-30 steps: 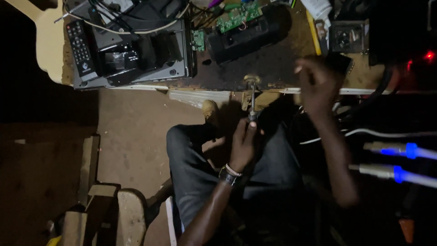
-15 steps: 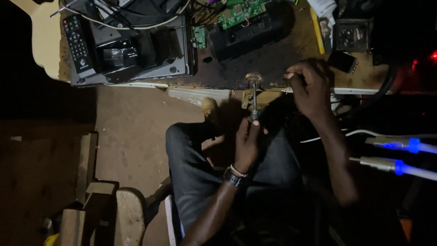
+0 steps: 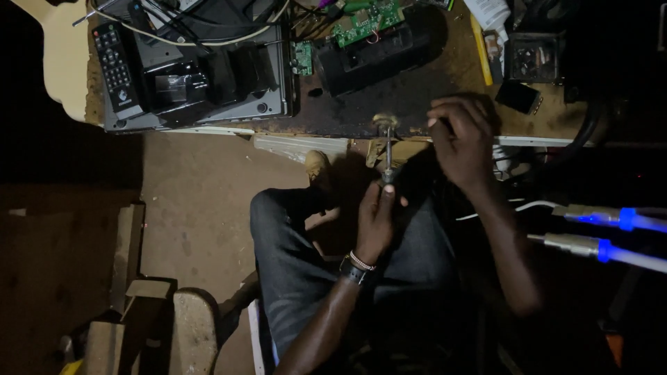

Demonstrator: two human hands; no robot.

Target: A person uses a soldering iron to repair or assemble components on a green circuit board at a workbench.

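- The left hand [image 3: 376, 221] has its grip closed around a thin tool [image 3: 387, 156] at the desk [image 3: 417, 114] edge.
- The right hand [image 3: 462, 139] rests on the desk; I cannot tell its grip.

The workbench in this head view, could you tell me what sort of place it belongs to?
Probably a small electronics repair bench: a green circuit board, a remote and an opened grey device crowd the worn table.

Slim metal tool [image 3: 387, 149], upright, tip at the brown workbench [image 3: 417, 104] edge
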